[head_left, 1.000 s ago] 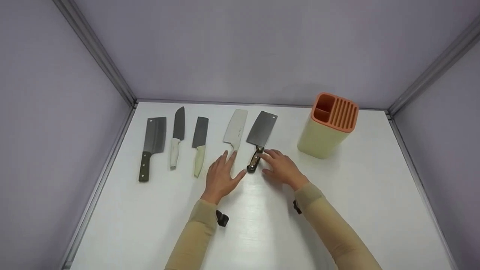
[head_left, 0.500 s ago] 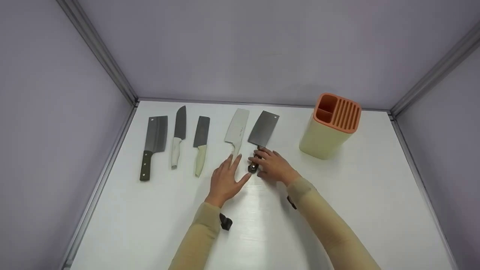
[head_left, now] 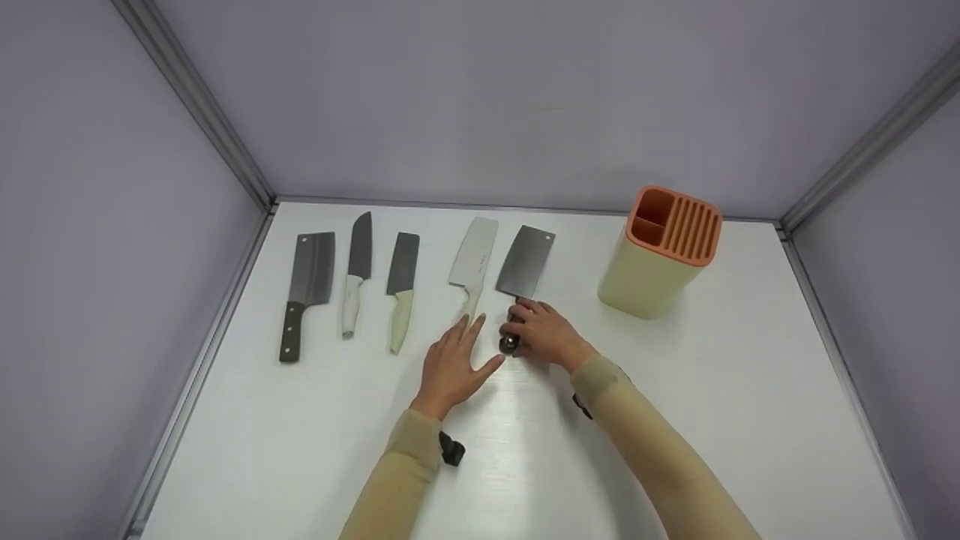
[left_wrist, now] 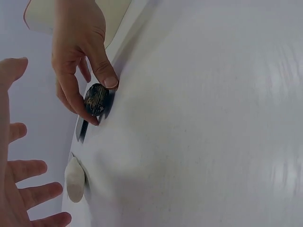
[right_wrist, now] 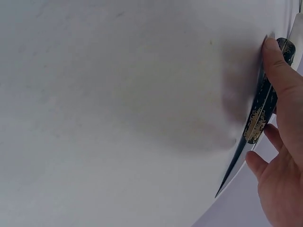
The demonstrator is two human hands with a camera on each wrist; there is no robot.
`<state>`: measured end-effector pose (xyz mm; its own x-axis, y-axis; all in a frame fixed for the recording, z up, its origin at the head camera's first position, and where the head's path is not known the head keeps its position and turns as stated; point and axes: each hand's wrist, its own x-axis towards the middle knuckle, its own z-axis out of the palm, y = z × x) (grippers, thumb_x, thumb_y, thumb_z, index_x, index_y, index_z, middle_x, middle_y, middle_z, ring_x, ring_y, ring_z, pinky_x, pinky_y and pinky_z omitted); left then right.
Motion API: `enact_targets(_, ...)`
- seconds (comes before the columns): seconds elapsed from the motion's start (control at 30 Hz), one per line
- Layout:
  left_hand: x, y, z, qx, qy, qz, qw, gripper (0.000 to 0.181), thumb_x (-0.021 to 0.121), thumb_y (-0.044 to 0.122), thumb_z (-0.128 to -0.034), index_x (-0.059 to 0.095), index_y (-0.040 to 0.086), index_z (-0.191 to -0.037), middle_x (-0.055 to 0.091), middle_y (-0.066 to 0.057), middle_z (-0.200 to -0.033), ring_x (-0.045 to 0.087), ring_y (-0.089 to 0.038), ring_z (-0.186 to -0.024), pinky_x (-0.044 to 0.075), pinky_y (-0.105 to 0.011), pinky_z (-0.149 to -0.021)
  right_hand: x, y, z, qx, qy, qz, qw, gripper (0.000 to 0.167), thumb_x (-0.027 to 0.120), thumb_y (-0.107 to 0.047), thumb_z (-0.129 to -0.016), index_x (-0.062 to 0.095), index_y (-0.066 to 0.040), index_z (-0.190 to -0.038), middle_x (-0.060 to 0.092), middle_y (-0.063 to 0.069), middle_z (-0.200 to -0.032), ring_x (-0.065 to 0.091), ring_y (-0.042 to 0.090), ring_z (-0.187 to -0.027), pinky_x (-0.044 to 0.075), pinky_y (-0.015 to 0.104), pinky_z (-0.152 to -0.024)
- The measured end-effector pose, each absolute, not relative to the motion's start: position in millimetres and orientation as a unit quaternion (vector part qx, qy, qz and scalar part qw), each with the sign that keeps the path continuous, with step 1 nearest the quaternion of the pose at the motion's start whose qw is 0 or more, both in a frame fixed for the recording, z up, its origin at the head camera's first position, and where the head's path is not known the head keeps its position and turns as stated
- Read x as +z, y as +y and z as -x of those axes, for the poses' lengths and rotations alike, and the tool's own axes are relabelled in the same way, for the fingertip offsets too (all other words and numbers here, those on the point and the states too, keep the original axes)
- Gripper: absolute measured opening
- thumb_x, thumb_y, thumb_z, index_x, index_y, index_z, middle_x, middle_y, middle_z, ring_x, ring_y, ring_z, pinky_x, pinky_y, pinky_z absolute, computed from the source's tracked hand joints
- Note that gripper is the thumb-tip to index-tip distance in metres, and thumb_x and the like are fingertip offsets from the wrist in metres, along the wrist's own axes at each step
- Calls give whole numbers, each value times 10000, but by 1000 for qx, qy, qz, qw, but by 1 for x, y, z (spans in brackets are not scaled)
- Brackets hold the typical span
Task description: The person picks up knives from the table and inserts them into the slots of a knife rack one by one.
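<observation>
A cleaver with a broad grey blade lies on the white table. My right hand grips its dark riveted handle, thumb on one side and fingers on the other, as the left wrist view also shows. To its left is an all-white knife, whose handle end is partly hidden in the head view by my left hand. That hand has its fingers spread and holds nothing; the left wrist view shows its fingertips apart from the white handle.
Further left lie a dark-handled cleaver, a white-handled knife and a knife with a pale green handle. At the right stands a pale yellow knife block with an orange slotted top. Grey walls enclose the table.
My right hand has reached left and its fingers have come round the cleaver's handle. The cleaver has shifted slightly towards me. My left hand has drifted slightly right and back, fingers still spread.
</observation>
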<state>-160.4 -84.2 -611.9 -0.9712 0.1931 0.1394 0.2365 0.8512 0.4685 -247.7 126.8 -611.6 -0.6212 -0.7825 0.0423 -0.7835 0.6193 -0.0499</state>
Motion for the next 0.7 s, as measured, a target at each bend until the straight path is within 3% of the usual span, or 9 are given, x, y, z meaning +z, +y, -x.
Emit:
enact_targets(0.3,-613,-86,159,-260,-957,119,50,822,413,743,-908,315,243,-1553,363,-141,-1532,425,-323,-1334,400,-548,-1003,-612,120,241,-35,-870,-490,52,396,669,-434,-894,647,-173,-1190,605,12,-1240,506,248,-1248,363,442,-1083)
enact_targets(0.47,-610,-88,157,-270,-953,119,65,842,443,747,-893,330,230,-1547,375,-137,-1526,443,-326,-1319,407,-543,-999,-610,115,236,-38,-851,-521,55,314,612,-365,-965,612,-133,-1176,613,21,-1179,542,232,-1162,389,423,-1059)
enact_targets(0.7,-607,-91,155,-269,-955,111,63,895,449,785,-858,317,237,-1553,361,-130,-1539,432,-327,-1329,399,-541,-1007,-615,117,234,-53,-840,-536,61,200,608,-257,-982,594,-124,-1132,602,12,-1080,559,224,-1035,397,377,-1036)
